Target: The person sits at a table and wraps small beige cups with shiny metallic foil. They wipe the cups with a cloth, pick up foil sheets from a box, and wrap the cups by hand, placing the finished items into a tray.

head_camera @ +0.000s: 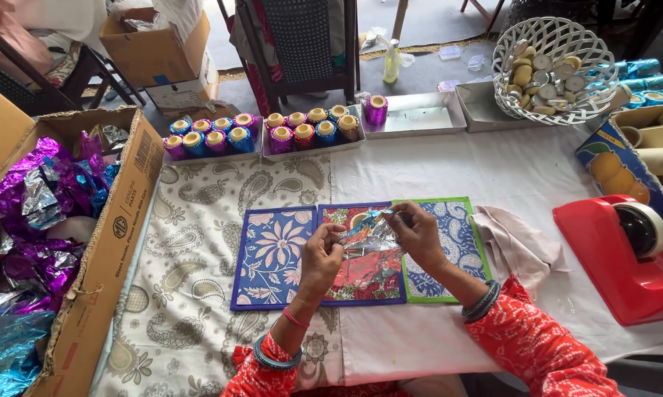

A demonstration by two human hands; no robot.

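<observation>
I see both hands pinching one silver foil sheet: left hand and right hand grip opposite edges, stretching it flat. It hovers above patterned mats on the surface

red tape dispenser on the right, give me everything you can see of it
The tape dispenser is a bright red, glossy, plastic-looking block with a rounded, sloped body. A roll of pale tape sits in its upper part around a dark hub. It stands upright on the white tablecloth, at the table's right edge, just in front of a cardboard box of pale cups. A crumpled beige cloth lies to its left, close but apparently not touching. Neither hand touches it. Its cutter end cannot be made out.
</observation>
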